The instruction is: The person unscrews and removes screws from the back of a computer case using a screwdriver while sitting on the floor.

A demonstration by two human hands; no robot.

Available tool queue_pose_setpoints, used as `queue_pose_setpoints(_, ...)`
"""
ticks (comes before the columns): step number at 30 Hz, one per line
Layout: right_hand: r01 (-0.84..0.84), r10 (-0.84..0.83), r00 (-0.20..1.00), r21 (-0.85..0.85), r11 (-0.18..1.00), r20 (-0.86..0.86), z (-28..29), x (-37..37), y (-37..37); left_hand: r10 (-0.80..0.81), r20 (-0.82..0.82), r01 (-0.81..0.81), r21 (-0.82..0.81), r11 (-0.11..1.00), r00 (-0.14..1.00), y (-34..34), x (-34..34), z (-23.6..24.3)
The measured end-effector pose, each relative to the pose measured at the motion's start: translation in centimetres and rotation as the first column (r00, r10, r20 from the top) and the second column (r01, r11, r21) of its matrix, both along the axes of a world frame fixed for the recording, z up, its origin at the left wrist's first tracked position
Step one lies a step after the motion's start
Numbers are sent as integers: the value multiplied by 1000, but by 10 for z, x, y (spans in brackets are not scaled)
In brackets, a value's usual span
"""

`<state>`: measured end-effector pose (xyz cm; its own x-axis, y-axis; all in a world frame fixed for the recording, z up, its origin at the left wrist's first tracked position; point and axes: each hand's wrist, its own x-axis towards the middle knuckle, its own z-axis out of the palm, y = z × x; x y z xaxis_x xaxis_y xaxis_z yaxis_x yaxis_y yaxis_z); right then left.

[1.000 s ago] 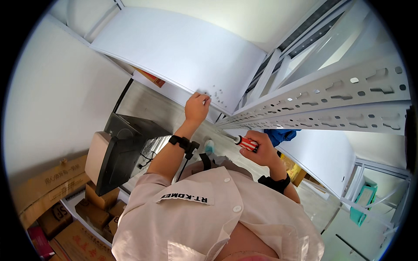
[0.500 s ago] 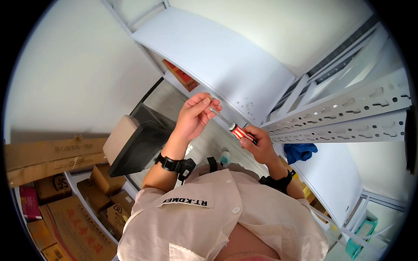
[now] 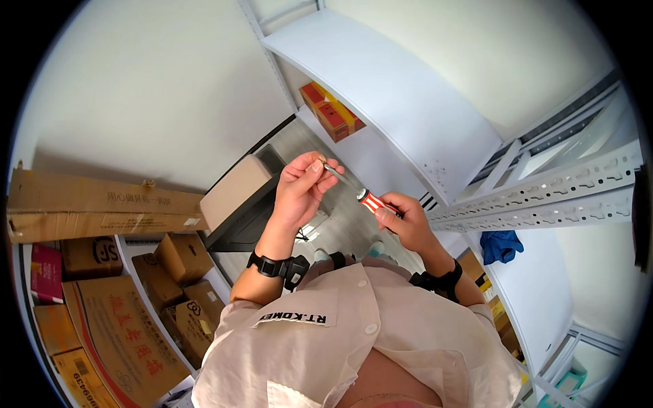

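Observation:
My right hand (image 3: 407, 223) is wrapped round the red-and-white striped handle of a screwdriver (image 3: 371, 200). Its metal shaft points up and to the left. At the tip, the fingers of my left hand (image 3: 303, 183) are pinched together, and the shaft's end touches or nearly touches them. Something small may be between thumb and forefinger there, but it is too small to name. Both hands are raised in front of my chest, above the floor.
White metal shelves (image 3: 388, 75) run ahead and to the right, with slotted uprights (image 3: 544, 194). A red box (image 3: 331, 112) lies on a lower shelf. Cardboard boxes (image 3: 126, 333) fill shelves at the left, beside a black-and-beige object (image 3: 235, 194). A blue cloth (image 3: 501, 246) lies on the right shelf.
The screwdriver's tip has come up against the left fingertips, where a small gap showed before. My view has shifted, so the shelves and boxes appear further right.

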<state>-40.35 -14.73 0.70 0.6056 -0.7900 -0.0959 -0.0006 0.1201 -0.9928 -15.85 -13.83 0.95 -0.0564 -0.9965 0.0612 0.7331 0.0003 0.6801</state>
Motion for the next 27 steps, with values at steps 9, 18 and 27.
queue_pose_setpoints(9,-152,148,988,162,975,41,5,47,12,140,352,-110,-103,989,926,37,57,9)
queue_pose_setpoints(18,171,-202,979,-413,895,-31,1,86,23,275,471,-286,-51,957,838,31,62,19)
queue_pose_setpoints(27,214,-270,949,-294,932,-163,-75,68,29,121,551,-191,71,979,826,29,60,-59)
